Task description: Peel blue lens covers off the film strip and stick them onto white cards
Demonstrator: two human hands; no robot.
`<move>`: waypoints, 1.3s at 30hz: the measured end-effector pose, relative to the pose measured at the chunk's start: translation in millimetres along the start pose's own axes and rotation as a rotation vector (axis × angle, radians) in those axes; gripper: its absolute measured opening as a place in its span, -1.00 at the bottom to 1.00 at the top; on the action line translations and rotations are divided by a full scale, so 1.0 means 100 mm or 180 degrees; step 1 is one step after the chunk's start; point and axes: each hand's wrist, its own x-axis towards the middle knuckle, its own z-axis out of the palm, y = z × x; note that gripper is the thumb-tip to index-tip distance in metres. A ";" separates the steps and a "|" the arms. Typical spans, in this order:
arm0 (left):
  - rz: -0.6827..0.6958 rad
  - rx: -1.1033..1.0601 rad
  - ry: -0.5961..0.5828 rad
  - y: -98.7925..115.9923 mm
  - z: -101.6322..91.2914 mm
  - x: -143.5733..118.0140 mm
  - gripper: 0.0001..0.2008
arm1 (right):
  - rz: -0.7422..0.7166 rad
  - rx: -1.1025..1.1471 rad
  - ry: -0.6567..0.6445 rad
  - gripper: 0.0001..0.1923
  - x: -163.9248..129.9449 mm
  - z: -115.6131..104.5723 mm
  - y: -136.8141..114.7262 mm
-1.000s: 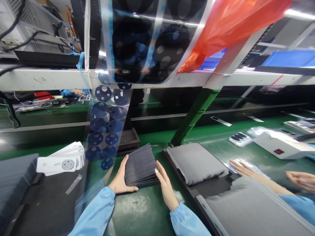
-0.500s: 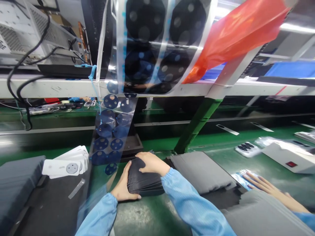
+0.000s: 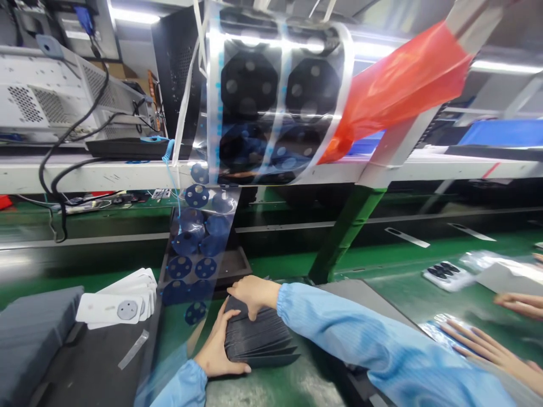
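A fanned stack of thin dark grey sheets (image 3: 261, 339) stands on the green bench in front of me. My left hand (image 3: 218, 353) grips its left side, thumb along the bottom edge. My right hand (image 3: 250, 293) lies on the stack's top far edge, fingers curled over the sheets. A clear film strip with blue round stickers (image 3: 193, 249) hangs down just left of the stack.
White socket plates (image 3: 123, 297) lie fanned at left next to a grey foam stack (image 3: 29, 333). Another person's hands (image 3: 487, 345) work at the right. A green post (image 3: 345, 232) holds up a shelf with a red bag (image 3: 399, 90) and a sheet of black discs (image 3: 275, 102).
My right hand moved from the stack's right side onto its top far edge. The view tilted up, and the grey pads at right slid mostly out of sight.
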 end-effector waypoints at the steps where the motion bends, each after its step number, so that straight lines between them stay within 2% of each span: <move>1: -0.0007 0.0011 -0.0002 0.00 0.00 0.00 0.10 | -0.0040 -0.0009 -0.0036 -0.64 0.02 -0.01 0.00; 7: -0.0029 0.0085 0.0049 0.05 0.02 -0.02 -0.07 | -0.0145 0.0024 -0.0052 -0.63 0.10 0.05 0.06; 18: 0.0000 0.0207 0.0128 0.11 0.05 -0.04 -0.07 | -0.0089 0.0410 -0.0065 -0.59 0.13 0.22 0.14; 24: -0.0116 0.0157 0.0106 0.19 0.04 -0.04 -0.08 | 0.0053 0.0373 0.0056 -0.60 0.17 0.30 0.14; 33: -0.0034 0.0001 0.0177 0.22 0.07 -0.06 -0.16 | -0.0090 0.0290 0.0309 -0.56 0.22 0.43 0.13; 39: -0.0002 0.0042 0.0172 0.16 0.08 -0.05 -0.16 | -0.0331 0.0426 0.0575 -0.39 0.20 0.47 0.19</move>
